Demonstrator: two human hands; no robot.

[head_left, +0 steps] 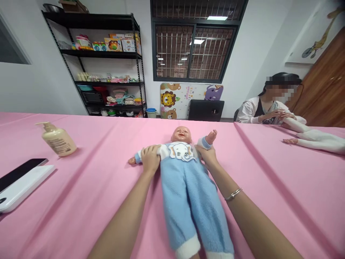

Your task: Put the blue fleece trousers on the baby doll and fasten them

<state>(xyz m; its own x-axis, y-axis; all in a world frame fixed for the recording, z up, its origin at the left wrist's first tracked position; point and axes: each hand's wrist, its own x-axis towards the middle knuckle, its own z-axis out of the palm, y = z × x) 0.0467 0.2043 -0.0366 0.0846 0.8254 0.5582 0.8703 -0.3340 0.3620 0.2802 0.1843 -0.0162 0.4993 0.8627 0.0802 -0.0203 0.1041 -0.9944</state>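
Note:
A baby doll (185, 187) in a fluffy blue and white suit with an elephant on the chest lies face up, its head toward the far side. Wrapped over the doll's sleeved arm on the left is my left hand (151, 158), closed. My right hand (207, 154) grips the other arm, which is raised a little with the doll's hand pointing up. Part of my right fingers is hidden behind that sleeve. On my right wrist sits a silver bracelet (233, 194).
Pink cloth (102, 162) covers the table. At left stand a pump bottle (59, 141), a black phone (21, 173) and a white device (25, 189). A person (269, 104) sits far right, touching another person's or doll's white-sleeved limb (320, 140). Behind are shelves (99, 54).

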